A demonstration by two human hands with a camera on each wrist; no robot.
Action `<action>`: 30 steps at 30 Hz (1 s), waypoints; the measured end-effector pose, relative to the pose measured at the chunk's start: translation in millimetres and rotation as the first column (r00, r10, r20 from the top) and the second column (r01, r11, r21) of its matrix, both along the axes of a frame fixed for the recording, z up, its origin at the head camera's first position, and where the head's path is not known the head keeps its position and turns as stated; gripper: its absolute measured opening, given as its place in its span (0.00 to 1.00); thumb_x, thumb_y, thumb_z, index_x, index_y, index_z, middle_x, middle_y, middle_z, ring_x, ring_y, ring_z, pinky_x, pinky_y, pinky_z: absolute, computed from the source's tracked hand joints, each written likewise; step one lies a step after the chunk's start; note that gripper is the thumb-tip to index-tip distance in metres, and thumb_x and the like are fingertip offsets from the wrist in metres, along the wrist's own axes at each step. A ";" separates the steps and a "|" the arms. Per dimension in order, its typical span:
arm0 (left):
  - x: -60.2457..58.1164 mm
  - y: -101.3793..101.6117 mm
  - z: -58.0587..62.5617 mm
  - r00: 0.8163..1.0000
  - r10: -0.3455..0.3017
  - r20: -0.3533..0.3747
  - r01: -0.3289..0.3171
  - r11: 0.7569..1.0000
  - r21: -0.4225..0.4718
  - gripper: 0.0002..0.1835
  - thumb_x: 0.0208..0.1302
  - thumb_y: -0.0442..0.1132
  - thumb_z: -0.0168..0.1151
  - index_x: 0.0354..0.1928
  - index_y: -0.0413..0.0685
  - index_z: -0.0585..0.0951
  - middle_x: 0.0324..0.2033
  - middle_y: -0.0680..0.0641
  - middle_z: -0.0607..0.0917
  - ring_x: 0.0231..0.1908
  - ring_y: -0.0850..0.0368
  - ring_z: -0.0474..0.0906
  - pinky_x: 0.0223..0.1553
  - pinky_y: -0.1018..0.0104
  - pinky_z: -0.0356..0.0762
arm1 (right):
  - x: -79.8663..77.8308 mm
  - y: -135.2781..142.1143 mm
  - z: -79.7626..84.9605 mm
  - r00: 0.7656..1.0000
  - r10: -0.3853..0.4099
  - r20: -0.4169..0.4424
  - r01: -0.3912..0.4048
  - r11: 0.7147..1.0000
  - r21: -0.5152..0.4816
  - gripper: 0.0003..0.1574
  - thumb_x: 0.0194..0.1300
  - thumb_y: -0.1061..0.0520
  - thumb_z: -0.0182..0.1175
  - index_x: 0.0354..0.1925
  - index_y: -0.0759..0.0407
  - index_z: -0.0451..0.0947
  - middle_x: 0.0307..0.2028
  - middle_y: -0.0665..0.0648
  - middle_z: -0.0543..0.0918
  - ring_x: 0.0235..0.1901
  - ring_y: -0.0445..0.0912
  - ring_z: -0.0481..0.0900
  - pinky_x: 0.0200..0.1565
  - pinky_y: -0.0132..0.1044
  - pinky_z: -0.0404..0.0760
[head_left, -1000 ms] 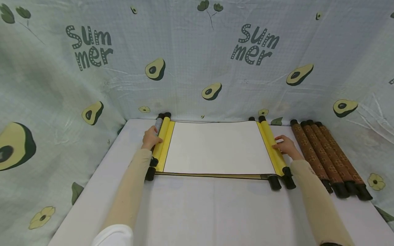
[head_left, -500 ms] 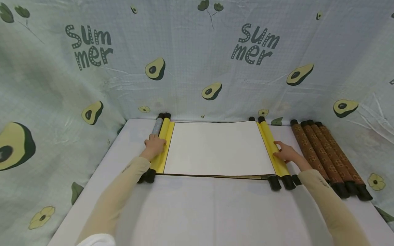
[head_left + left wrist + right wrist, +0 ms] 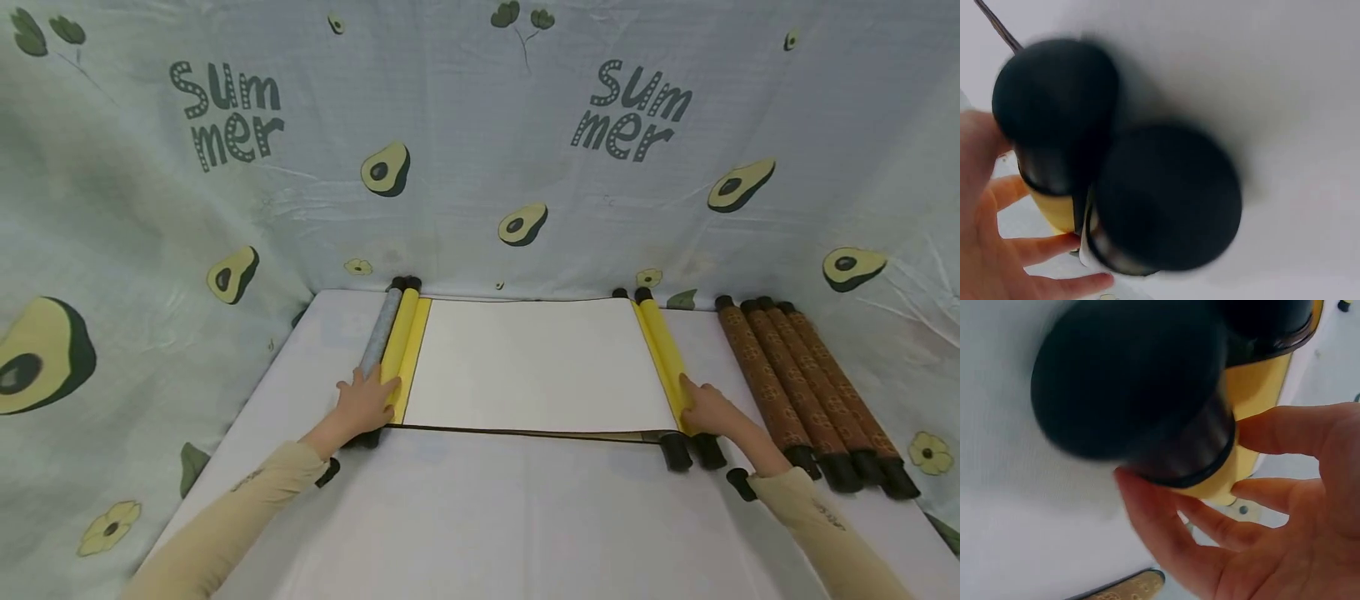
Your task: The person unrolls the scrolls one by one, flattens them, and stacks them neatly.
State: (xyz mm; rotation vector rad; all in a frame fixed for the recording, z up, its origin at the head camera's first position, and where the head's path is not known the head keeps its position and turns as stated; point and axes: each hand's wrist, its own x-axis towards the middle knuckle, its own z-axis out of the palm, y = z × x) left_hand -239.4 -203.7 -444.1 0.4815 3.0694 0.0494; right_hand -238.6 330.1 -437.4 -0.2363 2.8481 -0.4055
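Note:
A hanging scroll with blank white paper (image 3: 540, 362) and yellow borders lies spread across the table. Near the front of its left end, my left hand (image 3: 365, 402) rests with spread, fairly straight fingers on a grey-blue roll (image 3: 381, 329) and the adjoining yellow roll (image 3: 399, 333). Two black end knobs (image 3: 1169, 200) loom in the left wrist view and hide part of the contact. At the other end, my right hand (image 3: 711, 410) holds the right yellow roll (image 3: 663, 346) near its front; fingers and thumb sit on either side behind its black knob (image 3: 1129, 381).
Several brown patterned rolled scrolls (image 3: 817, 392) with black ends lie side by side to the right of my right hand. A white cloth (image 3: 525, 517) covers the table. Behind it hangs an avocado-print curtain (image 3: 450, 100).
Both hands have moved toward me along the rolls at the scroll's ends. The left hand's fingers have spread across the grey-blue and yellow rolls. The scroll stays in place.

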 end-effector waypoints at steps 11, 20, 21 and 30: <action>3.6 7.9 -2.1 0.996 0.087 0.022 -0.089 0.990 0.110 0.23 0.57 0.30 0.54 0.57 0.39 0.69 0.58 0.23 0.58 0.52 0.16 0.53 0.30 0.32 0.69 | 21.1 -4.1 -11.0 0.988 -0.015 -0.153 0.009 0.999 -0.042 0.34 0.59 0.65 0.46 0.59 0.83 0.50 0.43 0.83 0.69 0.29 0.55 0.71 0.27 0.41 0.70; 13.1 8.8 -4.2 0.994 0.109 0.026 -0.112 0.980 0.165 0.22 0.57 0.29 0.53 0.56 0.37 0.70 0.61 0.26 0.56 0.56 0.18 0.49 0.39 0.29 0.64 | 32.9 -8.1 -13.7 0.983 -0.048 -0.177 0.036 0.997 -0.067 0.37 0.55 0.66 0.50 0.59 0.84 0.51 0.48 0.84 0.65 0.46 0.72 0.67 0.43 0.58 0.71; 14.5 8.1 -3.0 0.993 0.112 0.041 -0.117 0.979 0.167 0.22 0.57 0.29 0.53 0.57 0.37 0.70 0.62 0.27 0.56 0.57 0.18 0.49 0.40 0.29 0.63 | 33.2 -8.2 -13.8 0.984 -0.049 -0.173 0.038 0.997 -0.067 0.37 0.55 0.66 0.51 0.59 0.84 0.50 0.48 0.84 0.65 0.46 0.72 0.67 0.44 0.58 0.70; 31.5 7.8 9.5 0.987 0.134 0.087 -0.146 0.977 0.154 0.24 0.58 0.31 0.53 0.58 0.37 0.68 0.62 0.31 0.60 0.59 0.25 0.52 0.45 0.29 0.61 | 35.7 -6.2 -14.8 0.980 -0.067 -0.185 0.052 0.995 -0.083 0.36 0.56 0.66 0.51 0.59 0.82 0.51 0.50 0.84 0.64 0.49 0.73 0.64 0.47 0.60 0.68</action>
